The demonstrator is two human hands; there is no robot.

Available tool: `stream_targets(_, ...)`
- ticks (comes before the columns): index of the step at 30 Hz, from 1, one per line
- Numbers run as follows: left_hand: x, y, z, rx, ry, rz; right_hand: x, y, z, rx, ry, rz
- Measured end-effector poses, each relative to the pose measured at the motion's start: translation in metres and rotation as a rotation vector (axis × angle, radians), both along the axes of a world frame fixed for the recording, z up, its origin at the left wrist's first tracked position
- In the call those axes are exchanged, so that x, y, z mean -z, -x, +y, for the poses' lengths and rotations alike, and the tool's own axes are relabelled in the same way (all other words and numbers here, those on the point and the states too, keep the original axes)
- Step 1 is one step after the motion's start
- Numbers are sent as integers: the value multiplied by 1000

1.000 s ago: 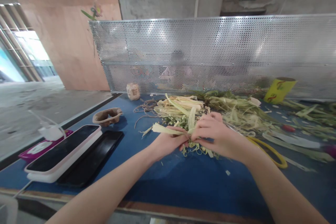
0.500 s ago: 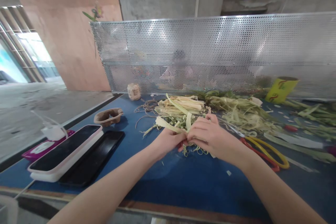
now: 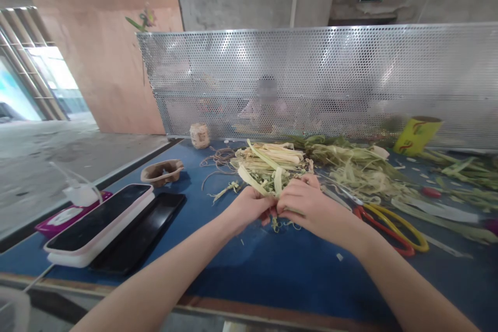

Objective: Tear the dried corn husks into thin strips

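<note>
Step, I judge: working the base of green husk strips (image 3: 251,180), near side of the pale husk bundle (image 3: 274,153). Your left hand (image 3: 249,210) pinches them; your right hand (image 3: 307,199) curls alongside, its grip hidden. Next move probably needs steady left pressure.

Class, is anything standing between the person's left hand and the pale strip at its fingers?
Nothing visible does. The left hand pinches the near end of the pale strip. The right hand meets it from the other side, its grip partly hidden. The scissors lie off to the right.
</note>
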State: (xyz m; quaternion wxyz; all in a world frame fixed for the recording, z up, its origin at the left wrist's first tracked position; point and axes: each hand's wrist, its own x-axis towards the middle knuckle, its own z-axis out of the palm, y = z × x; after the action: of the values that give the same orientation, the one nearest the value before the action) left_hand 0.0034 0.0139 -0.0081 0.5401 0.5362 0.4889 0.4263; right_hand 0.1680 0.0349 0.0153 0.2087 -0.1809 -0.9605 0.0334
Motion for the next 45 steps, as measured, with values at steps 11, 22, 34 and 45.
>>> stream_targets(11, -7, 2, -2, 23, 116, -144, 4, 1, 1, 20, -85, 102)
stream_targets(22, -12, 3, -4, 10, 85, -82, -5, 0, 3, -45, -213, 51)
stream_targets(34, -12, 7, 0, -69, 38, 111, -6, 1, 3, -15, -290, 28)
stream_targets(45, 5, 17, 12, -53, -2, 216, 0, 6, 6, -9, -383, -14)
